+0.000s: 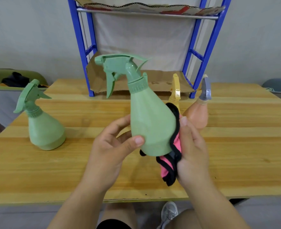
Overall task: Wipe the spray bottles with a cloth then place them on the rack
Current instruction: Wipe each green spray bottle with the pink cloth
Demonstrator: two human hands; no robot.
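While we hold the green spray bottle above the wooden bench, its body is tilted, base toward us and trigger head up and to the left. Our left hand is the supporting grip: the thumb is pressed on the lower front of the bottle and the fingers curl behind its left side, so this grip is closed on the bottle. Our right hand is closed on a pink cloth with black edging, pressing it flat against the bottle's right side; loose folds of the cloth hang below the bottle's base.

A second green spray bottle stands upright on the bench, well apart to the left. Behind our right hand stand two more bottles: a peach-coloured bottle with a grey trigger head and, just beside it, a yellow trigger head whose body is hidden behind the cloth and the held bottle.

At the far edge of the bench stands the blue-framed rack. Its lower shelf carries a sheet of cardboard, and its upper shelf carries another.
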